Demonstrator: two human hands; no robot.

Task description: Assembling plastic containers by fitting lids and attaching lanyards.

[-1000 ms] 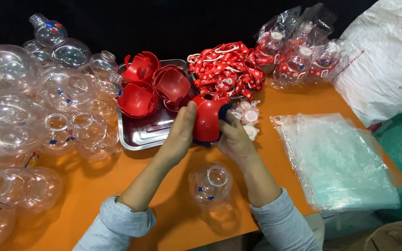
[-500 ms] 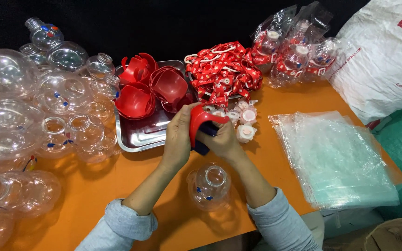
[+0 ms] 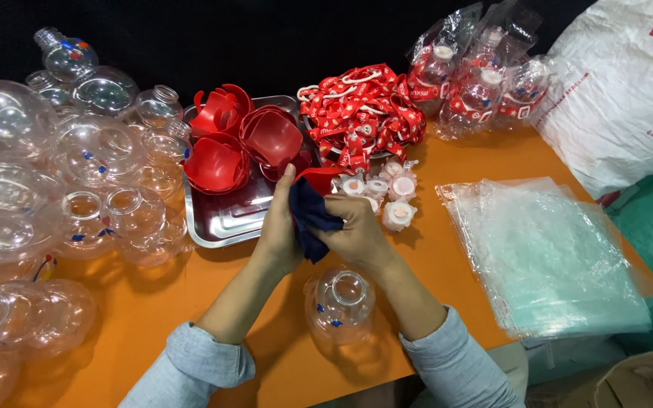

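Head view: red cup [image 3: 313, 178] now (mostly) cloth-covered [image 3: 311, 215]

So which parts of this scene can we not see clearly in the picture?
- Red cup: head view, mostly hidden behind the left hand, the right hand and a dark blue cloth.
- Clear globes: head view, cut off by the left edge.
- White sack: cut off by the right edge.
- Small white caps: too small to tell details.
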